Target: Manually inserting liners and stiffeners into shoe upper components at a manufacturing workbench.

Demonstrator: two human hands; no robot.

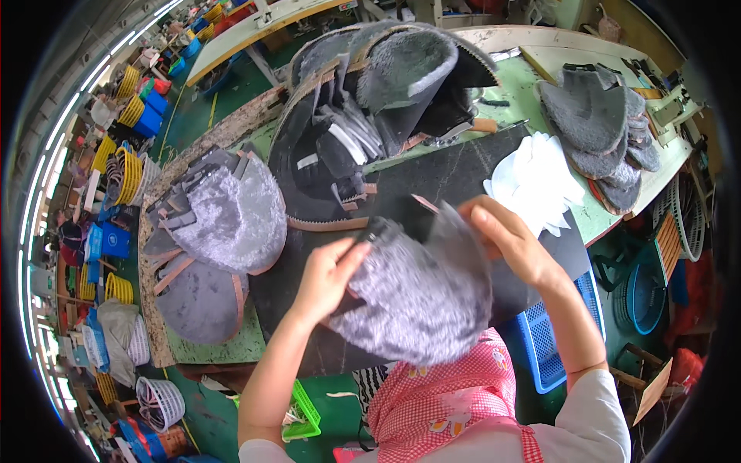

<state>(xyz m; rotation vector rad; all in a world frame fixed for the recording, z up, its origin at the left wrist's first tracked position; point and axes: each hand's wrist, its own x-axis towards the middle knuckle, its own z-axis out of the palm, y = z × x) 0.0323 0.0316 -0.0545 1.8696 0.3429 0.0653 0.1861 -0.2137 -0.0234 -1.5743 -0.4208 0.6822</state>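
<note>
Between my two hands hangs a curved grey plush piece (421, 301), its furry side up, with a dip in its far edge. My left hand (328, 282) pinches a dark corner at its left end. On the other end, my right hand (509, 239) grips the edge, thumb and fingers together. The piece is held just above a black mat (448, 174) on the worktable. To the left lies a stack of similar plush pieces (235, 212) with brownish edging. White curved sheets (532, 177) are fanned out beyond my right hand.
A large heap of grey plush pieces with dark strips (405, 69) stands at the back. More grey pieces (587, 112) are piled at the far right. Below the table's edge are a blue plastic basket (536, 355) and a green basket (307, 413).
</note>
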